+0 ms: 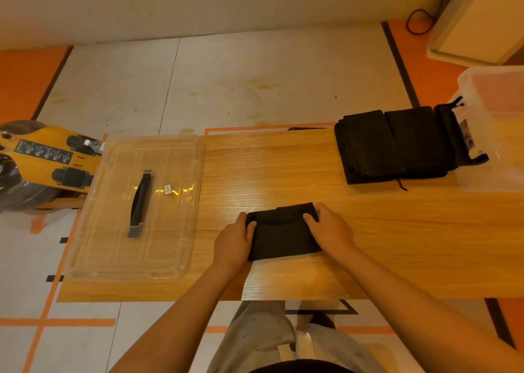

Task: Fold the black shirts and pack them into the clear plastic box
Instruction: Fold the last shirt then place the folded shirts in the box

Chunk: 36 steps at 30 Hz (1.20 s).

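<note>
Spanning the view, a wood-grain table carries a flat clear lid at left, a translucent plastic box at far right, and a stack of black shirts just beside it. Near the front edge lies a matte, rectangular folded shirt, long axis left-right. The left hand and right hand grasp its short ends.

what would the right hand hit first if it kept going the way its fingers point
The right hand grips the folded black shirt, so it meets that first. Past the shirt's far corner, the line seems to cross only bare table, missing the clear lid.
</note>
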### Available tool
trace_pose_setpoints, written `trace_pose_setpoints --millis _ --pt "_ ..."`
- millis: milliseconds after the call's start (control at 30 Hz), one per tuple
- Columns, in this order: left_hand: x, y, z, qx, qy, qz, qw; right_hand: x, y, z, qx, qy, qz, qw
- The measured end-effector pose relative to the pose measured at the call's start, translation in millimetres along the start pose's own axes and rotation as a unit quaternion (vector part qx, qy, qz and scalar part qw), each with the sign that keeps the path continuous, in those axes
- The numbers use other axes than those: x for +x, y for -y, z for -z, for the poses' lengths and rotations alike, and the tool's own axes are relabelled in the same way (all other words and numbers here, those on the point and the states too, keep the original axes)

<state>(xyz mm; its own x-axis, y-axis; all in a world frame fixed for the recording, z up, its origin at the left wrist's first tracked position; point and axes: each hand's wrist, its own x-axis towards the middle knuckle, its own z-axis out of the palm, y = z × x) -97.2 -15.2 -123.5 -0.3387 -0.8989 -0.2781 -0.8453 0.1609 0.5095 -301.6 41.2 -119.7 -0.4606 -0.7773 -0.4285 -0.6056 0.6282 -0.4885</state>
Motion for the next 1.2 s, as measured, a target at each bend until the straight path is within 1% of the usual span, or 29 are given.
trace_pose_setpoints --millis 67,100,167,200,233,267,300,333,367,400,433,467,533,633,667,733,767,800,867,933,1000,1067,1200 --pt "-4 -6 -2 0.06 -0.019 0.007 0.998 -3 3 2 -0.058 -0.021 -0.004 0.998" --pt "-7 -8 -3 0.071 -0.033 0.02 0.997 -5 4 3 -0.073 -0.036 -0.004 0.997" --pt "-11 -12 -4 0.057 -0.059 0.053 0.995 -8 4 5 -0.086 -0.078 0.006 0.993" --pt "-12 -13 -4 0.053 -0.079 0.062 0.994 -10 5 6 -0.1 -0.102 0.027 0.989" --pt "-13 -13 -4 0.059 -0.1 0.051 0.992 -12 6 4 -0.125 -0.128 0.07 0.981" --pt "-13 -14 -3 0.077 -0.12 0.005 0.99 -12 5 1 -0.157 -0.145 0.133 0.968" --pt "-11 -13 -5 0.114 -0.133 -0.074 0.982 -12 5 -3 -0.186 -0.15 0.191 0.952" --pt "-9 -13 -8 0.166 -0.134 -0.157 0.964 -11 5 -6 -0.215 -0.152 0.235 0.936" --pt "-6 -11 -11 0.216 -0.132 -0.223 0.941 -9 4 -9 -0.237 -0.153 0.267 0.922" --pt "-3 -8 -13 0.243 -0.129 -0.261 0.925 -8 4 -11 -0.253 -0.15 0.284 0.912" --pt "0 -4 -14 0.249 -0.121 -0.276 0.92 -6 2 -13 -0.264 -0.149 0.29 0.908" --pt "1 0 -15 0.242 -0.11 -0.277 0.923 -6 2 -12 -0.267 -0.144 0.282 0.91" --pt "2 11 -15 0.223 -0.081 -0.249 0.939 -8 1 -13 -0.271 -0.135 0.249 0.92" --pt "0 19 -13 0.221 -0.043 -0.227 0.948 -14 -1 -16 -0.26 -0.121 0.219 0.933" --pt "-1 18 -11 0.214 -0.047 -0.225 0.949 -18 -2 -17 -0.24 -0.126 0.216 0.938" --pt "-5 9 -5 0.182 -0.069 -0.227 0.954 -24 -2 -19 -0.19 -0.164 0.228 0.941" --pt "-7 1 -3 0.16 -0.079 -0.228 0.957 -27 0 -21 -0.169 -0.188 0.247 0.935" --pt "-9 -9 -3 0.138 -0.087 -0.23 0.959 -28 2 -24 -0.161 -0.196 0.274 0.928" --pt "-13 -26 -11 0.114 -0.084 -0.235 0.962 -30 7 -33 -0.172 -0.166 0.324 0.916" --pt "-15 -29 -26 0.11 -0.059 -0.215 0.968 -26 8 -44 -0.217 -0.109 0.342 0.908" --pt "-13 -21 -38 0.109 -0.037 -0.182 0.976 -21 5 -47 -0.258 -0.062 0.33 0.906" --pt "-10 -13 -43 0.117 -0.023 -0.163 0.979 -18 1 -45 -0.273 -0.042 0.315 0.908" --pt "-10 -6 -39 0.142 -0.024 -0.152 0.978 -16 -7 -38 -0.257 -0.045 0.284 0.923"
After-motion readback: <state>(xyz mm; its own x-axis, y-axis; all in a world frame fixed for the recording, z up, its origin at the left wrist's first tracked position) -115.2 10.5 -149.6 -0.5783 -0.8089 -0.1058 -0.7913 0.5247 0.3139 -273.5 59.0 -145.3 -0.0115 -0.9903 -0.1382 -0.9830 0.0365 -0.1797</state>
